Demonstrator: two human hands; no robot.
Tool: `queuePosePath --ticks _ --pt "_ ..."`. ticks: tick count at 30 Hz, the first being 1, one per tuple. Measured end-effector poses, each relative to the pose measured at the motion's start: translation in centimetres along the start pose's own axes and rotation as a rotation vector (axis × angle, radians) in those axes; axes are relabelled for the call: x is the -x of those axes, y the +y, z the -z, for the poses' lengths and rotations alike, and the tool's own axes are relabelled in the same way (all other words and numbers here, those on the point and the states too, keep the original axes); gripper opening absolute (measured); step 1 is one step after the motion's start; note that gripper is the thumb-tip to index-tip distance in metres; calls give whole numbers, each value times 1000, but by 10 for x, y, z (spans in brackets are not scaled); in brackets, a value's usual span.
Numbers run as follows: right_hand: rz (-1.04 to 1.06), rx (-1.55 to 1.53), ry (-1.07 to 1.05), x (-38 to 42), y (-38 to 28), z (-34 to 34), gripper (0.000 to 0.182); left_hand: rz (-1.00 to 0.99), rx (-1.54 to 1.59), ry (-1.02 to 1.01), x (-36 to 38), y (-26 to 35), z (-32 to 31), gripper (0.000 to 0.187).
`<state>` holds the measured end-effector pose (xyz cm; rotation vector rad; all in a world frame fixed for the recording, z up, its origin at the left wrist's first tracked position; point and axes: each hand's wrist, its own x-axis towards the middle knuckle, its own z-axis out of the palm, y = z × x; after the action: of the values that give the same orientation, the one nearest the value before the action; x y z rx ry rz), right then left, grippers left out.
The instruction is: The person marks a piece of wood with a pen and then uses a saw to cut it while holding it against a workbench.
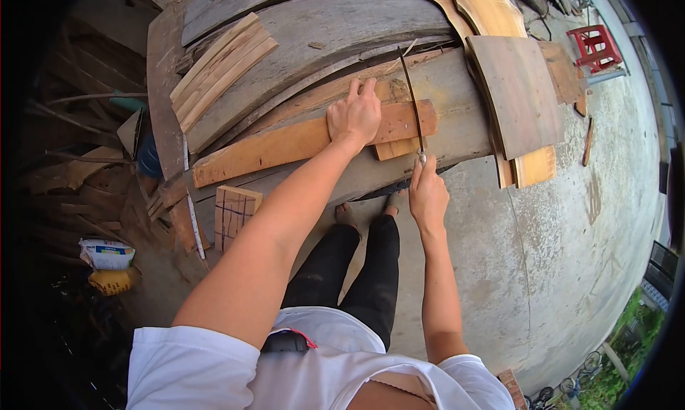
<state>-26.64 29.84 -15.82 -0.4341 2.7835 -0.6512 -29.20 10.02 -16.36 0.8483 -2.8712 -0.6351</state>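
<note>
A long reddish-brown wooden plank [264, 152] lies across the pile of boards in front of me. My left hand [354, 116] grips it from above, right of its middle, with the fingers bent over the far edge. My right hand [429, 196] is closed round the handle of a handsaw [412, 96]. The narrow, dark saw blade points away from me and crosses the plank near its right end. Under that end, a lighter wooden piece [397, 149] sticks out towards me.
Wide grey boards [349, 25] form the surface beneath. Several loose planks [222, 71] lie at the left, and a flat board [515, 96] rests on others at the right. A wooden block with dark lines [235, 212] sits nearer me. A red stool [596, 48] stands far right.
</note>
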Motion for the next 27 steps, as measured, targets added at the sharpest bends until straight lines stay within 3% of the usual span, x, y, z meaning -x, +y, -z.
queuePosePath --ticks 4,8,11,17,19,27 --pt "-96 16 -119 64 15 14 22 12 13 -20 -3 3 2 34" --pt "-62 -38 -109 31 11 12 22 14 7 -25 -2 1 2 33" --pt "40 10 24 -17 -2 -5 23 0 26 -3 -2 0 0 33" --pt "-42 3 -85 29 12 8 23 12 16 -14 -2 2 2 33" --pt "-74 -124 -137 51 14 17 24 20 19 -19 -3 1 3 33" --pt "0 -65 -56 -21 -6 4 25 -7 16 8 -1 -1 1 32"
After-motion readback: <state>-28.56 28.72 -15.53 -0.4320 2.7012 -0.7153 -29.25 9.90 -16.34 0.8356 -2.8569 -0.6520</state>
